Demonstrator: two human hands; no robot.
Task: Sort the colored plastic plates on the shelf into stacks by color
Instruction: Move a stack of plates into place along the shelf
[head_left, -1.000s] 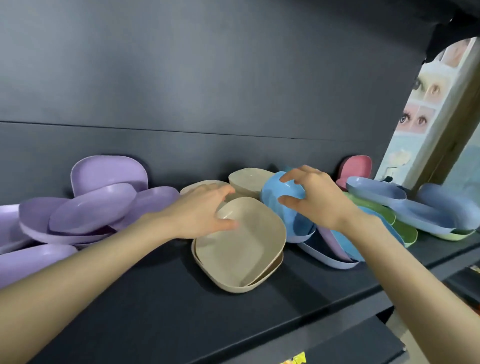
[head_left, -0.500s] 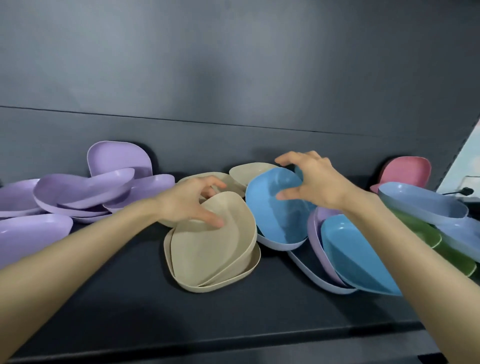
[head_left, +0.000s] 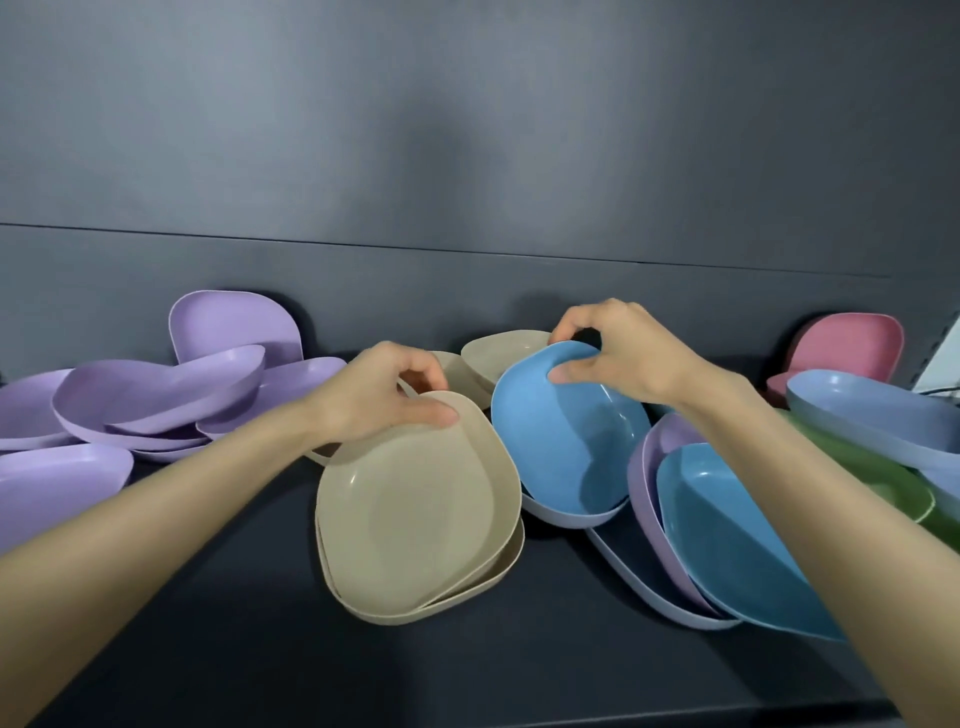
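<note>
Over the last second my right hand (head_left: 618, 353) has tipped the blue plate (head_left: 566, 447) up on edge, its grip pinching the far rim with the thumb inside. My left hand (head_left: 379, 400) pinches the top beige plate (head_left: 415, 509), now nested on the beige stack (head_left: 467, 597) mid-shelf (head_left: 260, 649). Beige looks settled — blue probably joins the other blue plate (head_left: 727, 530) to its right.
</note>
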